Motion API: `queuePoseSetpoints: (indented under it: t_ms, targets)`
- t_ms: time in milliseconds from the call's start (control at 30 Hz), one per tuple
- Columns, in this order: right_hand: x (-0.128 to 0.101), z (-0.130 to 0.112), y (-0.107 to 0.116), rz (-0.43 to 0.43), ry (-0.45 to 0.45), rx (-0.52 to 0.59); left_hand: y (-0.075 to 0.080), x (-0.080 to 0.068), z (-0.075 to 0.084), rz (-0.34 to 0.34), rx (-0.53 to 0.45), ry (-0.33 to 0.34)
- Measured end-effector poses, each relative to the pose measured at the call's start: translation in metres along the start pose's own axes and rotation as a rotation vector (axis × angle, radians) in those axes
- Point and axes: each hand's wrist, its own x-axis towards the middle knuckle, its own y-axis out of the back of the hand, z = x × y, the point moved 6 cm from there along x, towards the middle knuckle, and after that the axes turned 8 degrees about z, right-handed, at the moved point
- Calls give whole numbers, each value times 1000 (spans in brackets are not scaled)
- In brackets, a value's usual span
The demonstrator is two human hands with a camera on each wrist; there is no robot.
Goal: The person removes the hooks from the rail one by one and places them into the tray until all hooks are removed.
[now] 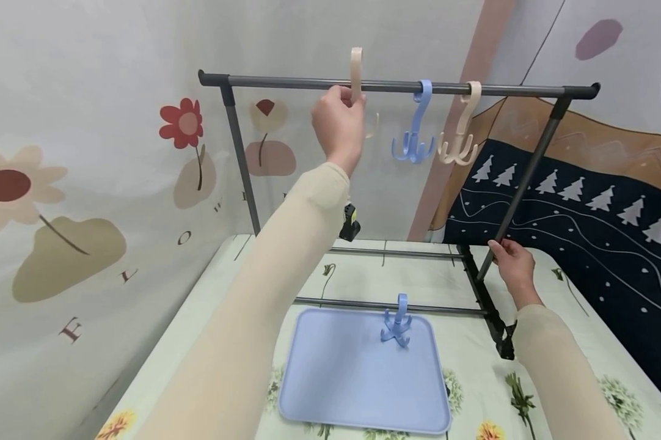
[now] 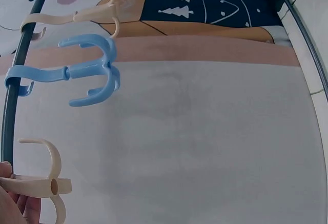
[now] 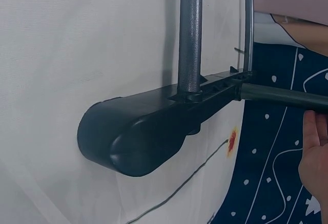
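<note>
My left hand (image 1: 343, 116) is raised to the grey top rail (image 1: 308, 82) of a small rack and pinches a beige multi-prong hook (image 1: 355, 70) whose loop stands over the rail. The left wrist view shows that beige hook (image 2: 41, 185) beside my fingers (image 2: 15, 201). To its right on the rail hang a blue hook (image 1: 415, 131) and another beige hook (image 1: 461, 137), shown again as blue hook (image 2: 84, 73) and beige hook (image 2: 89, 11). My right hand (image 1: 509, 260) grips the rack's right upright pole (image 1: 528, 177) low down.
A light blue tray (image 1: 341, 379) lies on the flowered tabletop with one blue hook (image 1: 398, 321) at its far edge. The rack's black foot (image 3: 148, 131) and lower bars (image 1: 385, 304) stand behind the tray. A patterned wall and a dark blanket (image 1: 600, 220) surround it.
</note>
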Motion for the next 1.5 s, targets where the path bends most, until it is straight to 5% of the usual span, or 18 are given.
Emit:
queuePoseSetpoints:
  t_ms: [267, 633, 867, 1233, 1500]
  targets:
    - [2, 3, 0, 3, -3, -5, 5, -8, -8, -86, -40, -40]
    - [3, 2, 0, 6, 0, -7, 16, -18, -41, -239, 40, -90]
    - [2, 3, 0, 8, -11, -12, 21, -30, -66, -347, 16, -36]
    - [3, 3, -1, 8, -8, -15, 30, -51, -101, -477, 25, -47]
    - [1, 2, -1, 5, -7, -10, 32, -77, -133, -594, -48, 70]
